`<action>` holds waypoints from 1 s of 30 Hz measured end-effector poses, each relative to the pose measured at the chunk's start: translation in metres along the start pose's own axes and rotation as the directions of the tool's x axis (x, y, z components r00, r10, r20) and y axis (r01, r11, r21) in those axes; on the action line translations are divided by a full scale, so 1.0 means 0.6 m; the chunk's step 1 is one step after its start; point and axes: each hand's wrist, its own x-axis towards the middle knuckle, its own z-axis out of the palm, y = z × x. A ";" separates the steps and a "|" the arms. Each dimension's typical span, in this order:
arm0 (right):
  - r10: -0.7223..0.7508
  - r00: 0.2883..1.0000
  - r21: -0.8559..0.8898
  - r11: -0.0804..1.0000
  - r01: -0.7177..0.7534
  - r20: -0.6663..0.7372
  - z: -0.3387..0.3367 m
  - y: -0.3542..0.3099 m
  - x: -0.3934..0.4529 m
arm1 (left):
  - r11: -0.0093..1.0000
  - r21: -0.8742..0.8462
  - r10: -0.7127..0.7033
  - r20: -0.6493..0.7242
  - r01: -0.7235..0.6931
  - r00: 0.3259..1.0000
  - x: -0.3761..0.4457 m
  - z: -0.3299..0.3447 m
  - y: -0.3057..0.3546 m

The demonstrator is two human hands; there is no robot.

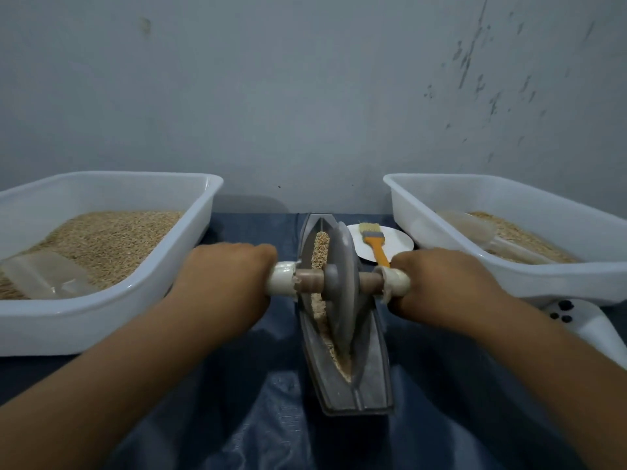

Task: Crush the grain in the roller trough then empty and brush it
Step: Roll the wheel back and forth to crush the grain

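Note:
A grey boat-shaped roller trough [373,378] lies lengthwise on the blue cloth in front of me. A grey disc wheel [342,290] stands in its groove on a wooden axle. My left hand [225,279] grips the white-wrapped left end of the axle. My right hand [441,283] grips the right end. Grain [320,247] lies in the groove beyond the wheel, and crushed pale grain [330,344] lies on the near side. An orange-handled brush [373,240] rests on a white plate [398,244] just right of the trough's far end.
A white tub [112,320] with grain and a clear scoop [44,274] stands at the left. Another white tub [529,276] with grain and a clear scoop [475,228] stands at the right. A white device with dark buttons [576,317] lies near my right forearm. A grey wall rises behind.

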 end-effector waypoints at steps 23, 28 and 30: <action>0.018 0.991 -0.064 0.998 -0.026 -0.132 0.032 0.004 0.120 | 0.992 -0.088 -0.087 0.024 0.089 0.996 0.100 0.057 -0.015; -0.008 0.998 -0.067 0.998 0.005 -0.057 -0.005 -0.010 0.015 | 0.996 -0.071 -0.057 0.078 0.063 0.995 0.007 0.011 -0.005; -0.031 0.997 -0.098 0.995 0.024 -0.071 -0.024 -0.009 -0.025 | 0.998 -0.044 -0.045 0.081 0.048 0.996 -0.027 -0.006 -0.006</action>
